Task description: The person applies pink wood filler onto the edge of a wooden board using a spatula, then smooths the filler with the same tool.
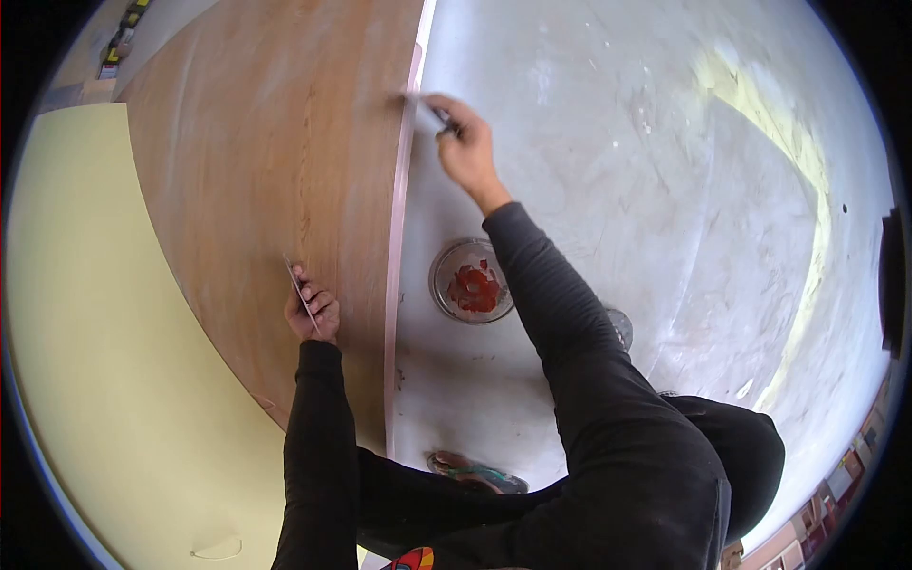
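Note:
My right hand (467, 152) is closed around the dark handle of a putty knife (432, 109). The blade is smeared by motion and overlaps the long edge of a brown wood-grain panel (256, 161). Lower down, my left hand (318, 312) grips a thin, flat scraper plate (300, 290), seen nearly edge-on over the panel. Between my right forearm and the panel's edge, a round tub (440, 294) stands on the grey floor, with red paste (475, 287) smeared over its bottom.
A pale strip (399, 209) runs along the panel's right edge. Left of the panel lies a pale yellow surface (76, 285). My shoe (475, 472) rests on the scuffed grey floor (570, 104), which has a yellowish streak (807, 180) at right. Small items (119, 43) lie at top left.

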`<state>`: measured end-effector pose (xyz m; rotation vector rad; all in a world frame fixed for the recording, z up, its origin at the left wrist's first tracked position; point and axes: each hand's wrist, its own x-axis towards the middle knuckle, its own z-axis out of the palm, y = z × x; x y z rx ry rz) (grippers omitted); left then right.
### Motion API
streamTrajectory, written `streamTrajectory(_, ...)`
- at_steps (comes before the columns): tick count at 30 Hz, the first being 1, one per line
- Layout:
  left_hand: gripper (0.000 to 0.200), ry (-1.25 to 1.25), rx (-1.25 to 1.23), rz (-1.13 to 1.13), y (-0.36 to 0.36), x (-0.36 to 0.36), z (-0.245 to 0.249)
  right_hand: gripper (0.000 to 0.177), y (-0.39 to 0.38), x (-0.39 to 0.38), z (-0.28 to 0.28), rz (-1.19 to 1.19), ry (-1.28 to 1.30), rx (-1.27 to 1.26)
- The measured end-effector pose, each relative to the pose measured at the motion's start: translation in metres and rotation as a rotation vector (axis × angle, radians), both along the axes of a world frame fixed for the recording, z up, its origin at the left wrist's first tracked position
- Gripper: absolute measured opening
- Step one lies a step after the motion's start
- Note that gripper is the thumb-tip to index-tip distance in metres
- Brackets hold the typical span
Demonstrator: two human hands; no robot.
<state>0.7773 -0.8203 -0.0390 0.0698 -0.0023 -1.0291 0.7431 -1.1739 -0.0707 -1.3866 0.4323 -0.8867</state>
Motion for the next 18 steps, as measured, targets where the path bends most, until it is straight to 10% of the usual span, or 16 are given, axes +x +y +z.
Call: streamTrajectory(18,0.030,0.018,0.058,-0.021,-0.003,-0.003,0.010,0.054,-0.017,-0.016,0.000,0.289,0.230,-0.024)
